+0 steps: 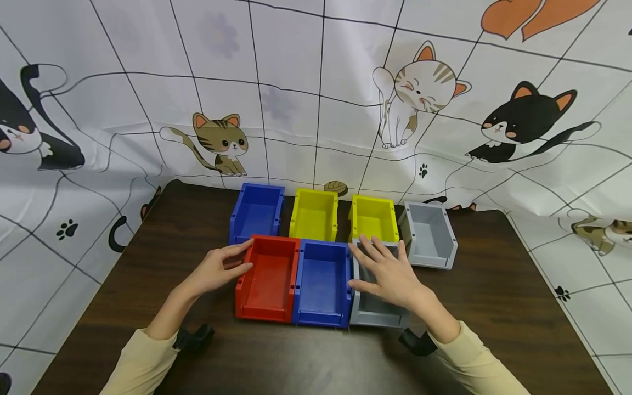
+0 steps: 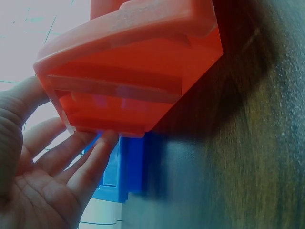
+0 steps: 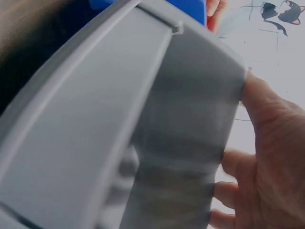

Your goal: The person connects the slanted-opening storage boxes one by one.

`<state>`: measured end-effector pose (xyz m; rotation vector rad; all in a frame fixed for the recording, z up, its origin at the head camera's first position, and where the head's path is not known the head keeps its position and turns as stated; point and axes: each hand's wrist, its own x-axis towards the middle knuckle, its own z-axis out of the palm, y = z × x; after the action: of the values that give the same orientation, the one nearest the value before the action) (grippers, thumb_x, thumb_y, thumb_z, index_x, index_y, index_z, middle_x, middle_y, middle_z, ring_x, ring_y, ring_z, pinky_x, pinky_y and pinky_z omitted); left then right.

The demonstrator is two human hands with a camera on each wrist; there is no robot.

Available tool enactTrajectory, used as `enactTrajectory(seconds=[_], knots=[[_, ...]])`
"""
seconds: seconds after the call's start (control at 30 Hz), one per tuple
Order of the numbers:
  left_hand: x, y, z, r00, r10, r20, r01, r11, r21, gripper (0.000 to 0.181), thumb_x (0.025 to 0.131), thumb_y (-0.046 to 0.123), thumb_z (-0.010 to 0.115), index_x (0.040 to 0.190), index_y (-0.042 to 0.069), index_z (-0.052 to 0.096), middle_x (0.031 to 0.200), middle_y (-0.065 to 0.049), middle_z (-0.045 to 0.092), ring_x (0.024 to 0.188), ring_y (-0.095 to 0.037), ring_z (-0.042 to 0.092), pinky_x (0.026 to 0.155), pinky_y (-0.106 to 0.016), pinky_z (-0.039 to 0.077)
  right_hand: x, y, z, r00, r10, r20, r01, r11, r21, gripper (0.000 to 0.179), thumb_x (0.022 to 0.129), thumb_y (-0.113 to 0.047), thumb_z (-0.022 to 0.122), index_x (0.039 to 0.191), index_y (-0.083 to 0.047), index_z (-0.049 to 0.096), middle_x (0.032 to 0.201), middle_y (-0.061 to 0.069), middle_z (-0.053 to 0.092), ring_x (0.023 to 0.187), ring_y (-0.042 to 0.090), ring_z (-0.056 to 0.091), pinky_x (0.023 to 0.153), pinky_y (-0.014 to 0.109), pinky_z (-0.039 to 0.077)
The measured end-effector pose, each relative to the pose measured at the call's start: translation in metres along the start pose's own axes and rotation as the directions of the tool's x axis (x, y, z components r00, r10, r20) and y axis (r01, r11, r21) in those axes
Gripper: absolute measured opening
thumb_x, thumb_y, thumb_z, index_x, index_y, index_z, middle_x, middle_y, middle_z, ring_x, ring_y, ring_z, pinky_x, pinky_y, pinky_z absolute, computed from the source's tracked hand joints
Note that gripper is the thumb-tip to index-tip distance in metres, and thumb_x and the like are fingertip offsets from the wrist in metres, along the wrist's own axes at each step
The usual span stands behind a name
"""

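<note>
Three open-front bins stand side by side in a front row: a red bin [image 1: 269,280], a blue bin [image 1: 322,285] and a grey bin [image 1: 380,317]. At the red bin's left wall is my left hand [image 1: 209,271], its fingertips touching the side without curling round it. Over the front grey bin spreads my right hand [image 1: 392,277], partly covering its inside. In the right wrist view the fingers of that hand [image 3: 276,152] lie along the edge of the grey bin [image 3: 195,90]. The left wrist view shows straight fingers against the red bin [image 2: 128,62].
Behind stand another blue bin [image 1: 258,216], two yellow bins, one left [image 1: 313,216] and one right [image 1: 370,222], and a second grey bin [image 1: 427,236]. The dark wooden table [image 1: 296,362] meets a cat-patterned cloth [image 1: 296,109] at its back edge.
</note>
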<state>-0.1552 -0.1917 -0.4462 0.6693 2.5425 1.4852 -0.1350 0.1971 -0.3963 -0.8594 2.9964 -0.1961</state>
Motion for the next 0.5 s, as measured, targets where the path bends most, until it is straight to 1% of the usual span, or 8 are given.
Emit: enactTrajectory(seconds=[0.13,0.23,0.37,0.5], knots=[[-0.0001,0.0004,-0.0010,1.000,-0.001,0.000,0.001,1.000,-0.001,0.056,0.088,0.008,0.065,0.137,-0.006,0.041,0.136,-0.027,0.045,0.119,-0.040,0.049,0.089,-0.043,0.048,0.0025,0.0009,-0.0030,0.999,0.016,0.030,-0.016,1.000,0.005,0.087,0.084,-0.065,0.050,0.150,-0.014,0.024,0.154,0.006,0.019,0.140,0.029,0.021,0.102,0.073,-0.002],[-0.0003,0.0018,-0.0014,1.000,-0.005,0.004,0.005,1.000,-0.004,0.056,0.088,0.008,0.064,0.137,-0.006,0.041,0.135,-0.028,0.045,0.117,-0.041,0.050,0.088,-0.044,0.049,0.0033,0.0012,-0.0058,0.999,0.012,0.045,-0.012,1.000,0.007,0.087,0.084,-0.066,0.049,0.149,-0.013,0.025,0.154,0.006,0.020,0.140,0.028,0.022,0.100,0.075,-0.004],[-0.0014,0.0041,-0.0019,1.000,-0.013,0.002,0.013,1.000,-0.002,0.056,0.088,0.008,0.065,0.137,-0.006,0.041,0.135,-0.028,0.045,0.118,-0.041,0.050,0.088,-0.044,0.049,0.0043,0.0005,-0.0080,0.998,0.002,0.056,-0.003,1.000,0.019,0.083,0.085,-0.065,0.049,0.149,-0.017,0.026,0.154,0.007,0.020,0.139,0.030,0.022,0.096,0.078,-0.004],[-0.0023,0.0050,-0.0020,1.000,-0.012,-0.004,0.012,1.000,0.006,0.056,0.088,0.008,0.065,0.137,-0.006,0.042,0.135,-0.028,0.045,0.118,-0.041,0.050,0.088,-0.044,0.049,0.0045,-0.0017,-0.0093,0.998,0.013,0.065,-0.015,0.999,0.035,0.080,0.086,-0.064,0.049,0.149,-0.020,0.027,0.154,0.008,0.019,0.139,0.032,0.021,0.092,0.081,-0.002]])
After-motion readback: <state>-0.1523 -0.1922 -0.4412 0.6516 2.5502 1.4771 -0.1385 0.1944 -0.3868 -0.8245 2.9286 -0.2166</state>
